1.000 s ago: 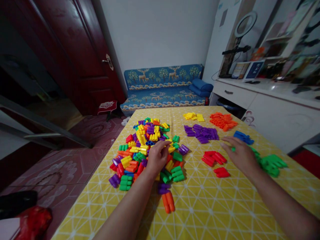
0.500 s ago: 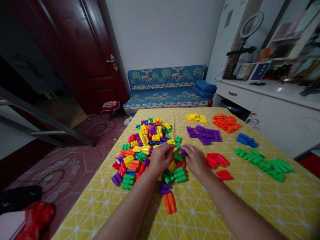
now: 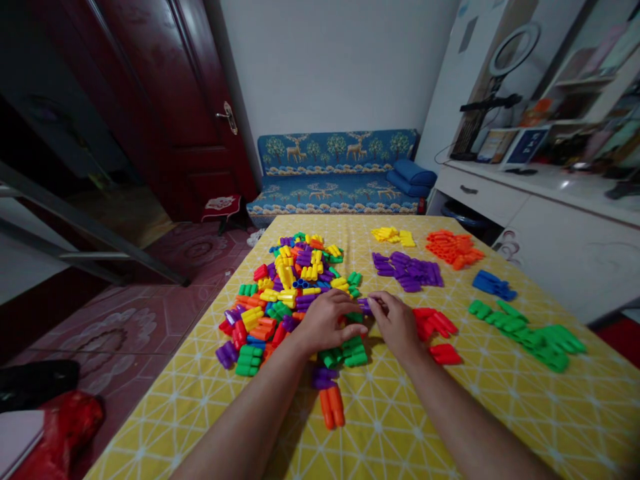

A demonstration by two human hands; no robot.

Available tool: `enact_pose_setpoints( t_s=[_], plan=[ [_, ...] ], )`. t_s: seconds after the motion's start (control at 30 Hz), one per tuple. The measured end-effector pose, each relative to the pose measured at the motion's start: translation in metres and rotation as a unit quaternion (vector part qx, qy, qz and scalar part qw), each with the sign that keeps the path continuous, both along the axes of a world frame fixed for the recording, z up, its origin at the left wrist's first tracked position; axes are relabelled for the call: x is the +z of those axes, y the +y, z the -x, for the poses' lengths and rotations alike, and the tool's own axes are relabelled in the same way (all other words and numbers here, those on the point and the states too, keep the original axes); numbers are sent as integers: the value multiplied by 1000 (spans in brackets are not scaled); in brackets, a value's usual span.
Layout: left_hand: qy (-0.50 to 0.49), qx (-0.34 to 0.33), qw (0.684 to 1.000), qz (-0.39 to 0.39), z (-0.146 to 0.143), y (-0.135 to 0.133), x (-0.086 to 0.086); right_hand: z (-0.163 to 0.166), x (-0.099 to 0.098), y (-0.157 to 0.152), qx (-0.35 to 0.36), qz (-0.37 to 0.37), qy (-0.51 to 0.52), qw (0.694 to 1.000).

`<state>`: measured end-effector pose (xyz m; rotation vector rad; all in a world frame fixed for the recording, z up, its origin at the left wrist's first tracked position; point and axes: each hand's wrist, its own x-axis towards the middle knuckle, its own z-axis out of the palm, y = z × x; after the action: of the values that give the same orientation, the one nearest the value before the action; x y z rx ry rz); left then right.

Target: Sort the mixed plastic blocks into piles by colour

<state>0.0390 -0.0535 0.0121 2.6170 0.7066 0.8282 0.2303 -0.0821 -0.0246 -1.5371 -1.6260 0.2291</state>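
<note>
A mixed pile of coloured plastic blocks (image 3: 285,287) lies on the yellow tablecloth (image 3: 400,413). My left hand (image 3: 325,323) rests on the pile's right edge, fingers curled over blocks there. My right hand (image 3: 397,323) is beside it, fingertips pinched on a purple block (image 3: 367,305). Sorted groups lie to the right: yellow (image 3: 393,235), orange (image 3: 453,247), purple (image 3: 410,270), blue (image 3: 493,285), red (image 3: 435,327) and green (image 3: 530,330). An orange block (image 3: 331,407) and a purple one (image 3: 324,377) lie near my left forearm.
A blue patterned sofa (image 3: 335,173) stands beyond the table's far end. A dark red door (image 3: 165,113) is on the left, white cabinets (image 3: 550,220) with a ring light (image 3: 513,50) on the right. A red object (image 3: 60,433) lies on the floor at lower left.
My right hand came back from the green blocks on the right to the pile's edge and closed on a purple block. My left hand stayed on the pile.
</note>
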Motion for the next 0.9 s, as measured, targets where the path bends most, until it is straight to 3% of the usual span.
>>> enact_pose_setpoints(
  t_s=[0.33,0.57,0.9],
  plan=[
    [15,27,1000,-1,-1,2,-5,2,0,2,50,43,129,989],
    [2,25,1000,2,-2,3,-6,1,-1,5,44,-37,32,998],
    [-11,24,1000,8,-2,3,-7,6,-1,4,68,-9,-10,998]
  ],
)
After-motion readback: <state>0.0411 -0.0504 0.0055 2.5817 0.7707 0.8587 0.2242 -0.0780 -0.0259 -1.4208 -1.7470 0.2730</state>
